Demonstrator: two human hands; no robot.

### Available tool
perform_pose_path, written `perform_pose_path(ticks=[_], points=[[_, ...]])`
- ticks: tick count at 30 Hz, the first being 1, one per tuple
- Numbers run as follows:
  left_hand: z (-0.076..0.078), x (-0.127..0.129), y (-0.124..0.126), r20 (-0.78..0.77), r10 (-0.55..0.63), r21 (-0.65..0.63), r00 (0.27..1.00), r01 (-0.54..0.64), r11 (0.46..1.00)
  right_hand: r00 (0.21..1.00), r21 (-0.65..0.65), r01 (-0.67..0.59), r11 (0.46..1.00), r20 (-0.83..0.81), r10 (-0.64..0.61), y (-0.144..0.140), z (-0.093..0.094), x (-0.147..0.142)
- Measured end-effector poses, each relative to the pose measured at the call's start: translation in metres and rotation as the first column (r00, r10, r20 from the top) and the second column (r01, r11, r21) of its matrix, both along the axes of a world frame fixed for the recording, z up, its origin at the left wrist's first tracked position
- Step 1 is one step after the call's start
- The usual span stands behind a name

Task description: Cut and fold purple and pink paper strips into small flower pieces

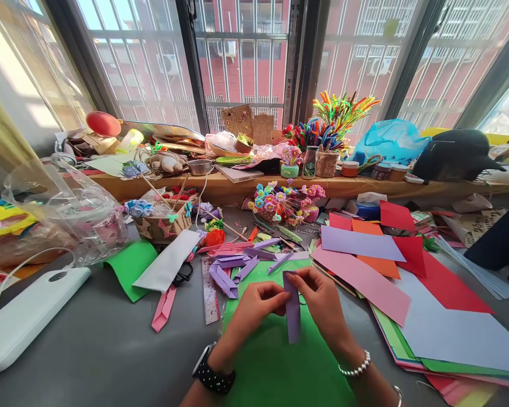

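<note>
A narrow purple paper strip (293,319) hangs upright between my two hands, over a green sheet (280,367) on the grey table. My left hand (258,308) pinches its left edge with thumb and forefinger. From the other side, my right hand (320,297) grips the strip near its top. Just beyond my left hand lie several folded purple paper pieces (224,281) in a loose heap. A patterned ruler (211,291) rests beside the green sheet, and a folded pink paper piece (164,308) lies farther left.
Coloured paper sheets (458,330) are stacked on the right, with a pink sheet (365,280) on top. At far left lies a white power bank (34,316) with a cable. A basket (163,226) and crochet-like flowers (280,200) stand before the cluttered window ledge (229,183).
</note>
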State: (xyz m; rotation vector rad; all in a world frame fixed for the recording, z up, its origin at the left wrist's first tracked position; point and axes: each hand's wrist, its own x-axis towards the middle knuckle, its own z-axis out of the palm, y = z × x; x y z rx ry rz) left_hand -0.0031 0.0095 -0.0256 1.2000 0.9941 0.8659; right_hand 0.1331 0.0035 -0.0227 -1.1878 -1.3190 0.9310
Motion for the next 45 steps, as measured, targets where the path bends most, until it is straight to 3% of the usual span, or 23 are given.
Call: perform_pose_path(ticks=[6, 13, 16, 29, 34, 42, 45], points=[[0.0045, -0.0021, -0.0009, -0.068, 0.052, 0.083, 0.996, -0.046, 0.995, 1.0, -0.008, 0.017, 1.0, -0.015, -0.017, 0.001, -0.0001, 0.0004], [0.0001, -0.0064, 0.0007, 0.022, 0.24, 0.123, 0.97, -0.241, 0.963, 0.976, -0.118, -0.217, 0.969, -0.026, 0.216, 0.0044, -0.0009, 0.0004], [-0.0022, -0.0079, 0.0014, 0.025, 0.299, 0.142, 0.954, -0.3, 0.943, 0.97, -0.136, -0.238, 0.962, 0.013, 0.241, 0.0027, -0.0007, -0.0022], [0.0006, -0.0081, 0.0013, -0.007, 0.297, 0.114, 0.955, -0.295, 0.949, 0.978, -0.129, -0.166, 0.978, 0.107, 0.18, 0.0045, -0.0067, -0.0018], [-0.0011, -0.0075, -0.0003, -0.025, 0.346, 0.219, 0.938, -0.332, 0.917, 0.977, -0.149, -0.158, 0.976, 0.119, 0.176, 0.0042, -0.0059, -0.0024], [0.0008, -0.0077, 0.0002, 0.006, 0.402, 0.248, 0.915, -0.391, 0.886, 0.978, -0.161, -0.208, 0.965, -0.005, 0.21, 0.0034, -0.0012, -0.0025], [0.0015, -0.0089, 0.0015, 0.003, 0.39, 0.227, 0.921, -0.38, 0.897, 0.976, -0.141, -0.214, 0.967, 0.02, 0.219, 0.0049, -0.0013, 0.0003]])
